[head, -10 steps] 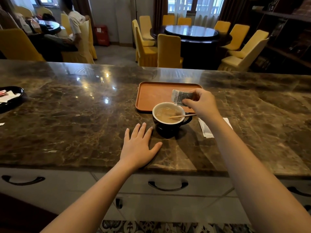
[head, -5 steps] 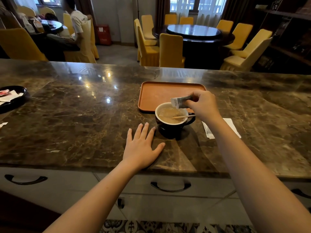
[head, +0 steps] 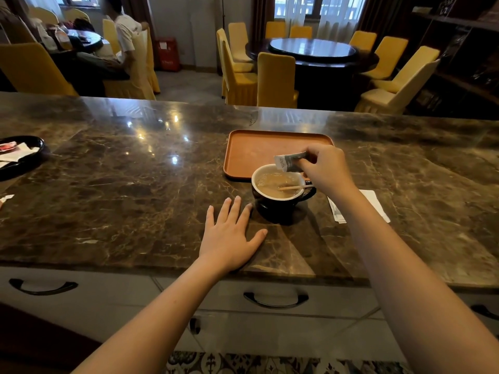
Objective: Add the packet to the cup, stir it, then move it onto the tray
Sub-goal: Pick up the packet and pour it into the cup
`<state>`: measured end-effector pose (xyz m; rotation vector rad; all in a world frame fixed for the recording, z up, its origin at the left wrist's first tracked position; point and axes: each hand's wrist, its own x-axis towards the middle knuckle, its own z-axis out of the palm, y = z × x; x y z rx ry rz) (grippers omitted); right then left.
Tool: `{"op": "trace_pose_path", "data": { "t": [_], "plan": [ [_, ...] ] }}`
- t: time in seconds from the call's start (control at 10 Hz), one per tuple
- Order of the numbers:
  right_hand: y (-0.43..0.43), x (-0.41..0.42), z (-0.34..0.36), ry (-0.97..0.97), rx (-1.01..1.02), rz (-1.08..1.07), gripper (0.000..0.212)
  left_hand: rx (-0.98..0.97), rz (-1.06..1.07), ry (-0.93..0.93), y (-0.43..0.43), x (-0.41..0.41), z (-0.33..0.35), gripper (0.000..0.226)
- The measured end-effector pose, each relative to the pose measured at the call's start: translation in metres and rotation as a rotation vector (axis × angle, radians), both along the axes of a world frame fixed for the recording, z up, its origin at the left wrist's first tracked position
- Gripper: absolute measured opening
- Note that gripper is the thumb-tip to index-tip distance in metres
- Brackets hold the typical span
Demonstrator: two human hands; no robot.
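A black cup point(head: 280, 204) with a white inside holds a light brown drink, and a wooden stir stick point(head: 294, 187) rests across its rim. My right hand point(head: 326, 170) pinches a small grey and white packet point(head: 289, 161), tilted with its open end just over the cup's far rim. My left hand point(head: 229, 237) lies flat and empty on the marble counter, just left of the cup, fingers spread. The orange tray point(head: 253, 153) sits directly behind the cup with nothing on it.
A white napkin point(head: 375, 205) lies right of the cup, partly under my forearm. A black dish point(head: 29, 160) with paper packets sits at the counter's far left. Drawers with dark handles run below the counter edge. Yellow chairs and round tables fill the room beyond.
My right hand has lowered and tipped the packet closer over the cup. The left hand and the cup have stayed where they were.
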<state>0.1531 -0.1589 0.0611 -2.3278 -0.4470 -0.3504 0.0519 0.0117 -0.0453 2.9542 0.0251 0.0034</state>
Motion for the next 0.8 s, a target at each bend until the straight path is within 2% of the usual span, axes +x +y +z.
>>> {"op": "trace_pose_path", "data": {
  "t": [0.8],
  "plan": [
    [-0.0042, -0.0015, 0.0011, 0.035, -0.024, -0.012, 0.01, -0.01, -0.006, -0.017, 0.0008, 0.0, -0.0012, 0.072]
  ]
}}
